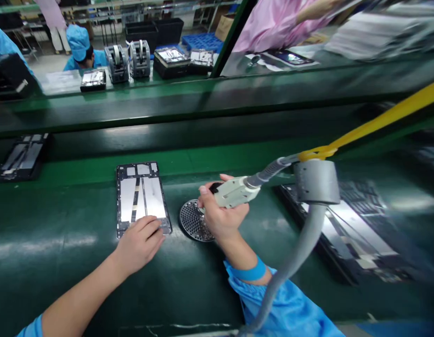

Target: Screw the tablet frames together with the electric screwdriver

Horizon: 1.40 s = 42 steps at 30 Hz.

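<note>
Tool [237, 192] — right-held; device [152, 191] — left-touched

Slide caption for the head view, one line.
Left hand at the near end of a flat device, right hand holding a corded tool by a round perforated dish.

Your left forearm [85, 290] reaches up from the lower left, your left hand [141, 244] palm down with fingers [150, 230] bent; your right forearm [238, 250] angles in from the lower right, your right hand [221, 217] curled in a grip.
</note>
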### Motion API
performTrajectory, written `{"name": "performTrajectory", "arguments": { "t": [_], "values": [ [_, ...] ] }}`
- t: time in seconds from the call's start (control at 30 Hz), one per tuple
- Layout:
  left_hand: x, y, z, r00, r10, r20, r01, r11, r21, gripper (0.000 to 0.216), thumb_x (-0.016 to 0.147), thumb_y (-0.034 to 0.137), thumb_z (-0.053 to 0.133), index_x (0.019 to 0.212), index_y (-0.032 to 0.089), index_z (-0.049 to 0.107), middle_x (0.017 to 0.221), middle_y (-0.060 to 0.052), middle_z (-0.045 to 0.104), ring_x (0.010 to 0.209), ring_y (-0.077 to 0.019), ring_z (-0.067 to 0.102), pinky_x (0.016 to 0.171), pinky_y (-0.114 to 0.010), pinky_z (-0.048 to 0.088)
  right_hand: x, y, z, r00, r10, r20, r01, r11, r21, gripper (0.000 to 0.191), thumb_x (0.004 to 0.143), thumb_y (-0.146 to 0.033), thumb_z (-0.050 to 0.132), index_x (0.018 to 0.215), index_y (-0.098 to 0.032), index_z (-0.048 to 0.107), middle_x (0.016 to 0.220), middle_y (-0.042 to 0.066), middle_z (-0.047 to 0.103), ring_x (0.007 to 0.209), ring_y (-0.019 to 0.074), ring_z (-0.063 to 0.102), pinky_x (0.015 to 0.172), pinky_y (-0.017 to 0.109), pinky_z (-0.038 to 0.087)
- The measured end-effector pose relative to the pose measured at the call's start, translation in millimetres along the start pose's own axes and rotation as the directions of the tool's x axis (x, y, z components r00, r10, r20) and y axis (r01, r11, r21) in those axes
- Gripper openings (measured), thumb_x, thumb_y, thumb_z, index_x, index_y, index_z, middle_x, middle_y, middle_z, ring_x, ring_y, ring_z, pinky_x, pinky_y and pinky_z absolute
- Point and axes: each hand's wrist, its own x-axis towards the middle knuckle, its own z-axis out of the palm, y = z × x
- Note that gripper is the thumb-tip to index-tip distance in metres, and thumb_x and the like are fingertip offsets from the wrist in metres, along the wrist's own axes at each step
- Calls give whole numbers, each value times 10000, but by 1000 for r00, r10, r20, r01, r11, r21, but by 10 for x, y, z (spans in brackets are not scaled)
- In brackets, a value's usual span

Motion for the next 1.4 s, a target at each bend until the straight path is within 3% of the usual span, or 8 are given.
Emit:
{"name": "performTrajectory", "arguments": {
  "t": [0.13,0.3,0.43,0.57,1.07,1.4],
  "values": [
    [42,-30,15,1000,0,16,-1,1000,28,100,1060,180,704,1118,144,777,1252,-149,788,1193,-300,753,1000,-465,698,60,-73,11,1000,-15,-1,15,1000,0,443,919,-407,806,1241,-261,541,825,-50,676,462,90,554,466,283,515],
    [53,-50,97,1000,-6,13,6,1000,15,125,1065,175,687,1125,145,793,1277,-146,787,1236,-323,736,987,-490,685,96,-445,90,986,-131,-102,141,986,89,387,959,-329,772,1256,-295,527,925,-52,713,494,72,572,515,282,567],
    [60,-16,105,1000,-2,-20,4,998,66,124,1072,198,687,1071,135,794,1244,-136,799,1214,-318,741,979,-459,684,-107,-648,240,996,-91,19,85,977,196,380,978,-272,754,1285,-319,534,944,-63,731,467,64,556,468,262,521],
    [62,7,122,1000,-8,-16,9,997,74,156,1089,221,666,1067,133,794,1255,-124,799,1221,-316,739,1001,-449,679,-341,-587,305,987,-54,150,26,982,186,398,1001,-305,740,1326,-351,515,952,-70,732,446,62,550,436,249,500],
    [30,45,163,999,-42,20,40,997,70,154,1091,187,659,1125,145,803,1333,-130,789,1254,-316,738,1007,-471,688,-445,-454,298,967,-130,218,88,977,194,446,1001,-211,728,1379,-335,527,912,-78,691,482,51,583,465,197,538],
    [-16,27,220,999,-54,5,54,998,25,171,1084,165,655,1176,160,800,1350,-132,782,1318,-321,712,1072,-489,671,-451,-469,292,921,-240,306,186,963,196,554,984,-135,716,1462,-343,528,999,-42,744,643,98,695,669,288,669]
  ]
}}
